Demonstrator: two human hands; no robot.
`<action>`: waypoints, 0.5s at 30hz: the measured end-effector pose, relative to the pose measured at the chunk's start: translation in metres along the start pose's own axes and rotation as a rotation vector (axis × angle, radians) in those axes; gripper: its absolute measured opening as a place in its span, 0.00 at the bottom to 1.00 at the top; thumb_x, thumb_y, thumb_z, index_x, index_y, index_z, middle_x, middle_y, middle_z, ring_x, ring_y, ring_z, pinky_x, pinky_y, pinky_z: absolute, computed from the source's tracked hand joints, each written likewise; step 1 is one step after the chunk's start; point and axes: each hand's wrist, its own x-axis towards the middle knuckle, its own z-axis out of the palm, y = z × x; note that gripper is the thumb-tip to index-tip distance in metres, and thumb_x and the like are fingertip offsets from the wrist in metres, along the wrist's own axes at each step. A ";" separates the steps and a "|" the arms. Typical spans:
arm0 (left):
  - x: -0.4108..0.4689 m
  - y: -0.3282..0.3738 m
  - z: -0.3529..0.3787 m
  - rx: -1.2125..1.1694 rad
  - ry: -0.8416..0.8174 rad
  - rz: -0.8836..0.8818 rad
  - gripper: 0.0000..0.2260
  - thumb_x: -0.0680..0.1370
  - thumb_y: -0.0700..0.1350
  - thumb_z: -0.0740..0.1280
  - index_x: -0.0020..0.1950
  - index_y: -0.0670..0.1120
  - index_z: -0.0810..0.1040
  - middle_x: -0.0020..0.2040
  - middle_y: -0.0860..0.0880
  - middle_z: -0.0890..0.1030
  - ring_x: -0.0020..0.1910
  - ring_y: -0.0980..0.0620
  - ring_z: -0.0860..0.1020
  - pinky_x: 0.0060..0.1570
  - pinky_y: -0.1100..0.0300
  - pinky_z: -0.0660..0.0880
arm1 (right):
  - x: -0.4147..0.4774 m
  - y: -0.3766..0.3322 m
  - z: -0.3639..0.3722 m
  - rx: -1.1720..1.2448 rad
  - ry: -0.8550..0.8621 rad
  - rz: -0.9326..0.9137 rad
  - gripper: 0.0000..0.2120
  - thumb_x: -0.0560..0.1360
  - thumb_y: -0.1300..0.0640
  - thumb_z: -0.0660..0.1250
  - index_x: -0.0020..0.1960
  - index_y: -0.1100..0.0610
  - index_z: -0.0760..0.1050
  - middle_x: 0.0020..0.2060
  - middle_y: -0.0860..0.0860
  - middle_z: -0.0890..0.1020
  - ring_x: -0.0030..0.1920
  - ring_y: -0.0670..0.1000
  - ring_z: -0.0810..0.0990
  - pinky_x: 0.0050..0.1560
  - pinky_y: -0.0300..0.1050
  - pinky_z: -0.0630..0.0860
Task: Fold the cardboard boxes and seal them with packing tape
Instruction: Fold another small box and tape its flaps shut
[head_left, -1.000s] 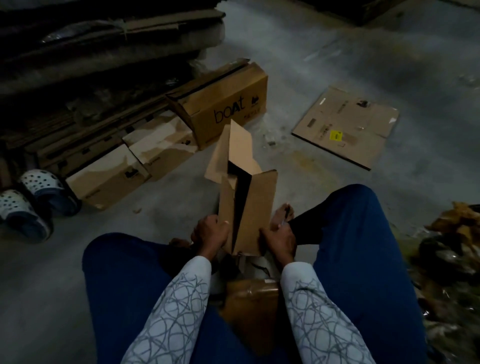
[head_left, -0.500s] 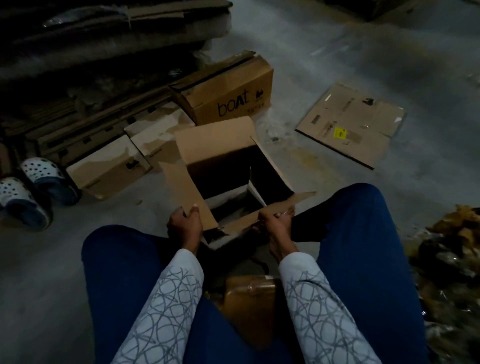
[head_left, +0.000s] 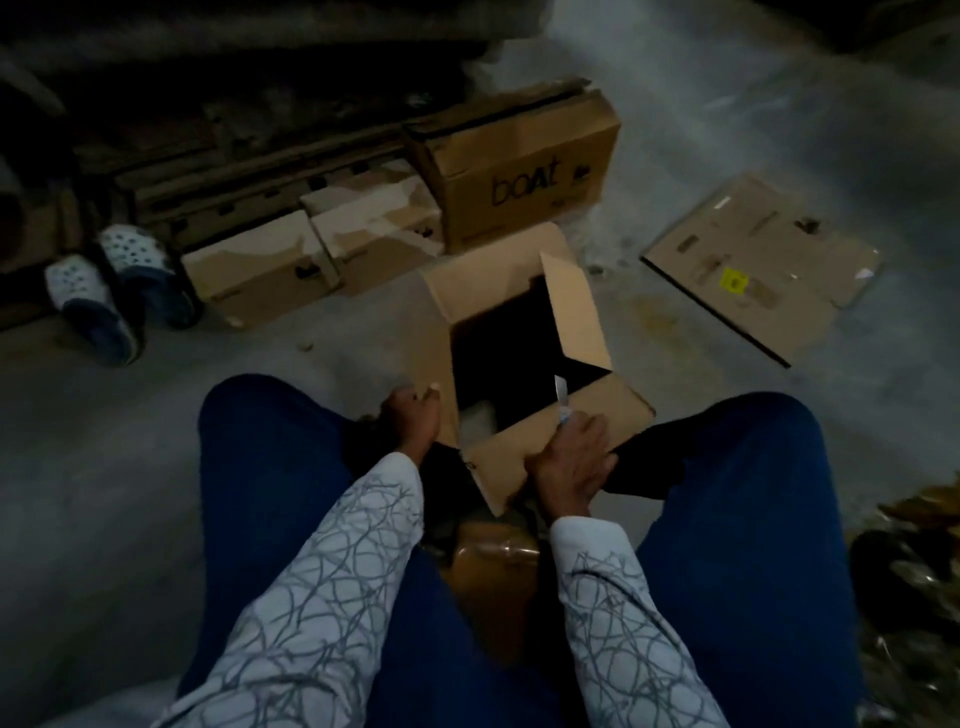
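Flat a second ago, the brown cardboard box (head_left: 498, 462) is spread open on the grey concrete floor (head_left: 260, 358) between the knees, its left wall clasped by the left grip (head_left: 413, 423), a small pale cutter (head_left: 560, 391) pinched in the right grip (head_left: 571, 462), so flaps can be folded.

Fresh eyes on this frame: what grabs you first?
The open box sits on the floor between the person's knees, flaps up and interior dark. The left hand grips its left flap, and the right hand rests on the near flap, pinching what looks like a small blade. Behind it stands a box printed "boat", and a flattened cardboard sheet with a yellow sticker lies to the right.
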 end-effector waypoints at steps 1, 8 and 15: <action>0.001 -0.001 0.000 0.044 0.004 0.010 0.13 0.78 0.47 0.68 0.48 0.36 0.81 0.49 0.41 0.83 0.47 0.43 0.81 0.44 0.57 0.73 | 0.002 -0.002 0.003 -0.050 -0.010 -0.031 0.23 0.66 0.54 0.76 0.55 0.57 0.70 0.55 0.57 0.72 0.55 0.60 0.72 0.52 0.53 0.70; 0.011 -0.005 -0.004 0.121 0.162 0.039 0.18 0.80 0.50 0.63 0.32 0.45 0.71 0.40 0.40 0.82 0.39 0.42 0.79 0.48 0.50 0.77 | 0.041 -0.005 0.000 0.130 -0.172 -0.300 0.29 0.65 0.53 0.79 0.58 0.64 0.70 0.55 0.62 0.73 0.58 0.63 0.69 0.56 0.52 0.65; 0.004 0.002 -0.005 0.252 0.056 0.064 0.17 0.84 0.48 0.57 0.53 0.37 0.79 0.54 0.37 0.81 0.53 0.40 0.78 0.44 0.57 0.60 | 0.083 -0.007 -0.018 0.127 -0.073 -0.536 0.19 0.65 0.56 0.70 0.47 0.68 0.69 0.43 0.67 0.74 0.45 0.68 0.74 0.46 0.57 0.68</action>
